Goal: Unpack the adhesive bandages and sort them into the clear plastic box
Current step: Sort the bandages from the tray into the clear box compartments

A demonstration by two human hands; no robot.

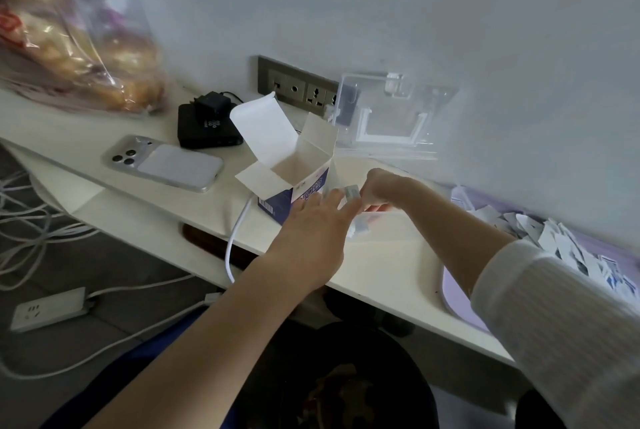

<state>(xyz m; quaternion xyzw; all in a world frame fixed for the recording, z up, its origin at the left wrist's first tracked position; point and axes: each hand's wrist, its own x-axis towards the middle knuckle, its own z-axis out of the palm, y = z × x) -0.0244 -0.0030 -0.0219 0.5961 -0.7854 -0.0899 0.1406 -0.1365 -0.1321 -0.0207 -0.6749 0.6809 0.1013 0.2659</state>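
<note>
On the desk [381, 265], beside the opened cardboard carton [294, 182], the right hand [377, 189] pinches a wrapped adhesive bandage [351, 192] in curled fingers, just over the clear plastic box [388, 137]. The left hand [311, 238] has straight fingers, tips touching that bandage.

Home desk [194, 206], phone [166, 163], wall sockets [301, 89]

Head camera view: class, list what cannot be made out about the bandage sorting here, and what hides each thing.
All in the head view:
- Clear plastic box: contents of its base, behind the right hand.
- Small white strip pinched in its fingers: blurred, kind unclear.
- White and blue cardboard carton: print too small to read.
- Crinkled transparent bag: blurred, cut by the left edge.
</note>
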